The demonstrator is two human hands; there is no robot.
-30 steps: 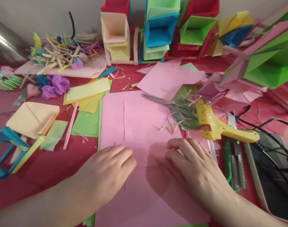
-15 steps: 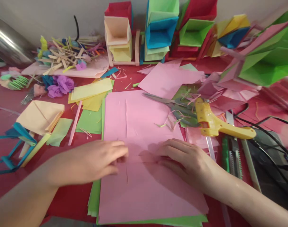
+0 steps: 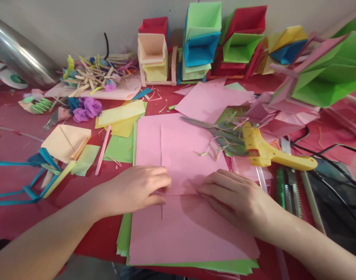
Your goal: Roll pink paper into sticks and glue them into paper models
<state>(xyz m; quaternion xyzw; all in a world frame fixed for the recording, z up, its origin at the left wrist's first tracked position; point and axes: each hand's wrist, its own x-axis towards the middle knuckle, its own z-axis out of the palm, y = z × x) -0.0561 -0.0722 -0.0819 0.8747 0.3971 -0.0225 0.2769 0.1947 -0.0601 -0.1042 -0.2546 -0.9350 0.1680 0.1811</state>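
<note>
Pink paper (image 3: pixel 192 229) lies stacked over green sheets, with a thin upright line at its left and a crosswise edge across its middle. At the left end of that edge, my left hand (image 3: pixel 142 188) has its fingers bent and closed on the paper. My right hand (image 3: pixel 234 198) is closed at the right part of the same edge, fingertips pressed together on the pink paper. The undersides of both hands' fingertips are hidden. Beyond my right hand, scissors (image 3: pixel 224 134) with dark handles rest on the sheets among thin paper scraps.
A yellow glue gun (image 3: pixel 271 151) lies at right, near cutters (image 3: pixel 288 190) and black cables. Folded paper boxes (image 3: pixel 202 48) stand along the wall. At left are a blue paper frame (image 3: pixel 28 190), a peach envelope (image 3: pixel 67 142), purple paper flowers (image 3: pixel 88 109) and wooden sticks (image 3: pixel 93 76).
My left hand has moved slightly right and up along the paper, while my right hand stays nearly in place. The camera view has shifted a little to the left and up.
</note>
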